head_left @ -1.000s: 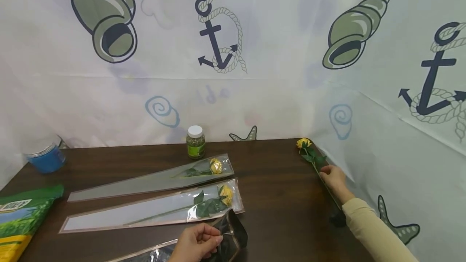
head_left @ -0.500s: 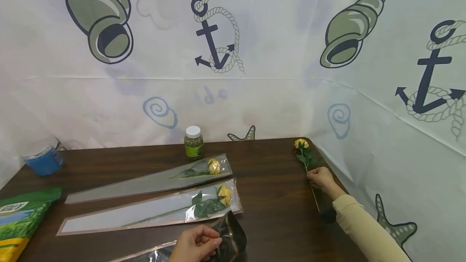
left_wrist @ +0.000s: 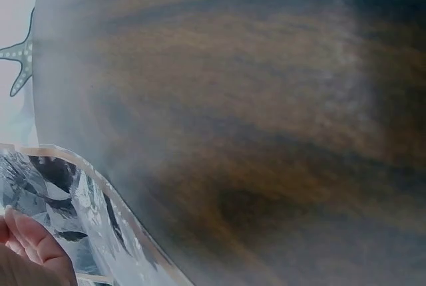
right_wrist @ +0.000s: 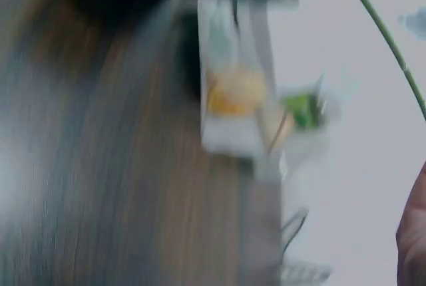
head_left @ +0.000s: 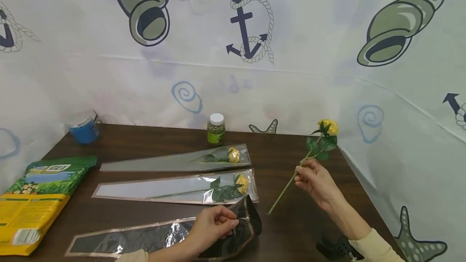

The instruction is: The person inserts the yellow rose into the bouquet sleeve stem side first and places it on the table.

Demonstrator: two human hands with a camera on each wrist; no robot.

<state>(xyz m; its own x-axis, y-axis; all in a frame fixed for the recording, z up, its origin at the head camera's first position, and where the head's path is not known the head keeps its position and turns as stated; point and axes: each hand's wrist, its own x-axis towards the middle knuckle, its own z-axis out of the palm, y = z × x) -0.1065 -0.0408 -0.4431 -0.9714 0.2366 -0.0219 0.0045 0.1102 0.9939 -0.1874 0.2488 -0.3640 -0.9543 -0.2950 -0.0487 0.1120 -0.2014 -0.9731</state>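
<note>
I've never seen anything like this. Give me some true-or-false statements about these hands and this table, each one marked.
1. The right hand holds a loose yellow rose by its stem. True.
2. Each hand holds a rose. False: the left hand pinches a black sleeve.
3. A wrapped rose lies just beyond the black sleeve. True.
4. The small bottle has no lid. False: a white lid tops it.
5. The blue jar is left of the small bottle. True.

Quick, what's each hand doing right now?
Left hand: closed, pinching the black flower sleeve near its wide end.
Right hand: closed, holding a yellow rose by its stem.
</note>
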